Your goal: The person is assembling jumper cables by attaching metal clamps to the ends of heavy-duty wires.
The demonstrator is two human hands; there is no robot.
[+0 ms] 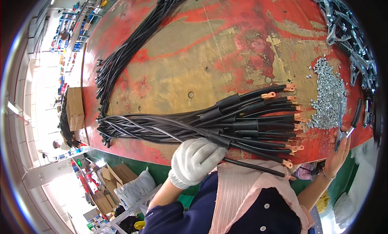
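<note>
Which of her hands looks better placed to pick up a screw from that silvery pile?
Probably the right hand: it is bare and beside the pile of screws, though holding a metal clamp. The gloved left hand grips the cable bundle.

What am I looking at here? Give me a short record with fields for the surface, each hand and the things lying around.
Surface: worn red-painted worktable
Left hand: in a white knit glove, closed on a black cable with a copper lug
Right hand: bare, holding a metal clamp at the table's edge
Centre: bundle of black cables with copper lugs
Far left: second cable bundle
Right: pile of small silver screws, heap of metal clamps
</note>
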